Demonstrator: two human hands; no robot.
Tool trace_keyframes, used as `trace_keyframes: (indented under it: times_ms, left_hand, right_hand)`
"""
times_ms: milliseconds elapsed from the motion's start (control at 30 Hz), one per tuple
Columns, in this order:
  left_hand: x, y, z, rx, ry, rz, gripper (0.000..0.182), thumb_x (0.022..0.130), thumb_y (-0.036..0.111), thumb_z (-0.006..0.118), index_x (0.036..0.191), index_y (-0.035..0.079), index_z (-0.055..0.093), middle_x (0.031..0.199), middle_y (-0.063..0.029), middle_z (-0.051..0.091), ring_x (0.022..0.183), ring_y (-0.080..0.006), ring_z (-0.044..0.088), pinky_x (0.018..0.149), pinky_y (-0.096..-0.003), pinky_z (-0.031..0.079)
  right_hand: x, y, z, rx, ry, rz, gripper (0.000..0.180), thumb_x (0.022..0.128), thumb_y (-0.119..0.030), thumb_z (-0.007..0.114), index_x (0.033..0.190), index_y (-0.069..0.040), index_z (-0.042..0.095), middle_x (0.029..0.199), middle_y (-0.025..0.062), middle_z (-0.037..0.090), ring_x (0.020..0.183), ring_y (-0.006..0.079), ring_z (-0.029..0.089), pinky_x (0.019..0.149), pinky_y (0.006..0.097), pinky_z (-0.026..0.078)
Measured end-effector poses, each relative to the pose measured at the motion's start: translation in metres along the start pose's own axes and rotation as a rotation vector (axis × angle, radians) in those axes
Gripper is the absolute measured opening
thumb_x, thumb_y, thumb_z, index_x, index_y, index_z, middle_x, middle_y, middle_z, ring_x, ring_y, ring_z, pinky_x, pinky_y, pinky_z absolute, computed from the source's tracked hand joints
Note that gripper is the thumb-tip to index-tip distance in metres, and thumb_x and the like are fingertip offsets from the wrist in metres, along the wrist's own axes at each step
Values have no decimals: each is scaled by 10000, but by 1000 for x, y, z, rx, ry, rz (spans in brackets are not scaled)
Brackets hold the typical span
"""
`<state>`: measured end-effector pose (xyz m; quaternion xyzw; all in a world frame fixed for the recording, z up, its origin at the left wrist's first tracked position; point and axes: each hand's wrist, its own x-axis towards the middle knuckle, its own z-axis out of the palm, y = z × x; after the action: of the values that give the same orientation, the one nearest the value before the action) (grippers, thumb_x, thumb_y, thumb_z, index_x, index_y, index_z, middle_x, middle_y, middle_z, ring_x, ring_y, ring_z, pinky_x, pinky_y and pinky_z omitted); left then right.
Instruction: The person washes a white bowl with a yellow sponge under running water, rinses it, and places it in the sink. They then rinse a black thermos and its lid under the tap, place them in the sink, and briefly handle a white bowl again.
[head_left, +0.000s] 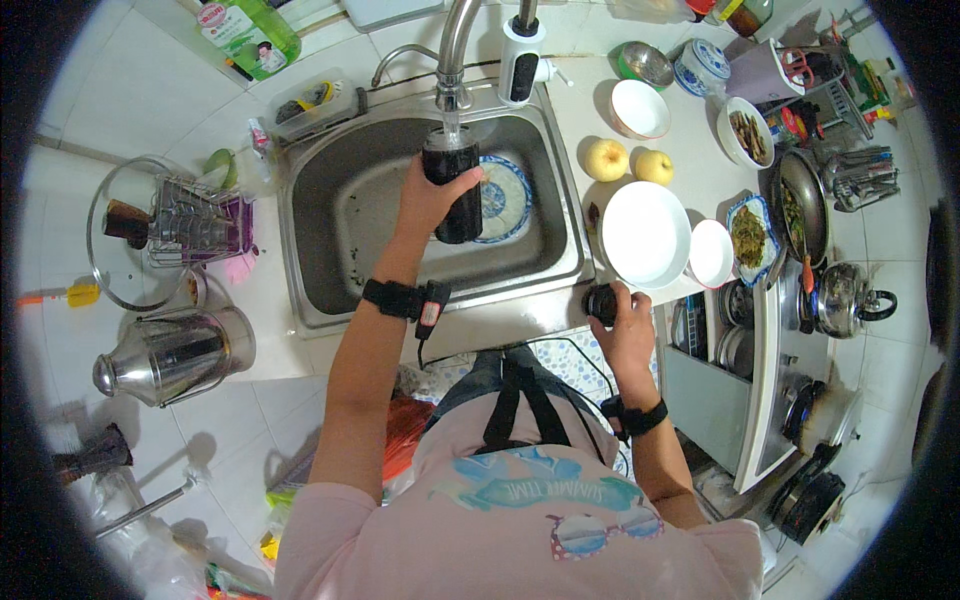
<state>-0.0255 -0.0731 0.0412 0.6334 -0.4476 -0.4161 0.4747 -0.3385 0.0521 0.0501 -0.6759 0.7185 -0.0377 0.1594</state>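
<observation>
My left hand (436, 196) is wrapped around a dark cylindrical bottle (459, 210) in the stainless steel sink (322, 300). Water runs from the metal faucet (451, 82) into the bottle's open top. Behind the bottle, a blue-and-white patterned plate (504, 199) lies in the sink. At the counter's front edge, right of the sink, my right hand (624, 330) holds a round black lid (601, 305) in its fingers. A large white bowl (646, 235) stands just beyond that hand.
Two yellow fruits (607, 160), a small white bowl (640, 109) and dishes of food (748, 236) stand on the right counter. A wire rack (199, 225) and a metal canister (176, 356) are at left. Below right, a drawer (709, 390) is pulled out. A black cable hangs between the arms.
</observation>
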Motion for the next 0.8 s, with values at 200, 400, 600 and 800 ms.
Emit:
trace_keyframes:
  times_ms: [200, 400, 600, 800]
  left_hand:
    - [-16, -9, -5, 214, 19, 72, 769, 608, 367, 847, 1184, -14, 509, 1132, -182, 597, 1043, -283, 601, 877, -380, 487]
    - [-9, -10, -1, 153, 68, 130, 817, 578, 350, 854, 1218, -9, 497, 1126, -179, 597, 1044, -294, 588, 922, -391, 451]
    - [-7, -9, 3, 186, 45, 149, 812, 594, 311, 866, 1248, 21, 482, 1157, -164, 593, 1069, -270, 582, 923, -384, 457]
    - [-26, -20, -24, -22, 107, 140, 893, 595, 303, 869, 1300, 3, 411, 1200, -163, 565, 1126, -264, 549, 956, -372, 439]
  right_hand:
    - [-9, -19, -24, 422, -29, -183, 660, 712, -229, 790, 1238, -69, 424, 1139, 202, 448, 913, 366, 593, 735, 415, 519]
    - [6, -39, -25, 812, -228, -177, 668, 718, -221, 797, 1200, -35, 372, 1134, 157, 442, 999, 248, 508, 833, 331, 458]
    - [52, -83, -37, 989, -191, -291, 710, 726, -223, 791, 1249, -36, 350, 1113, 114, 447, 1018, 193, 485, 837, 299, 442]
    - [111, -126, -18, 1212, -405, -161, 593, 813, -270, 713, 1293, -120, 399, 1078, 47, 526, 886, 118, 558, 609, 243, 520]
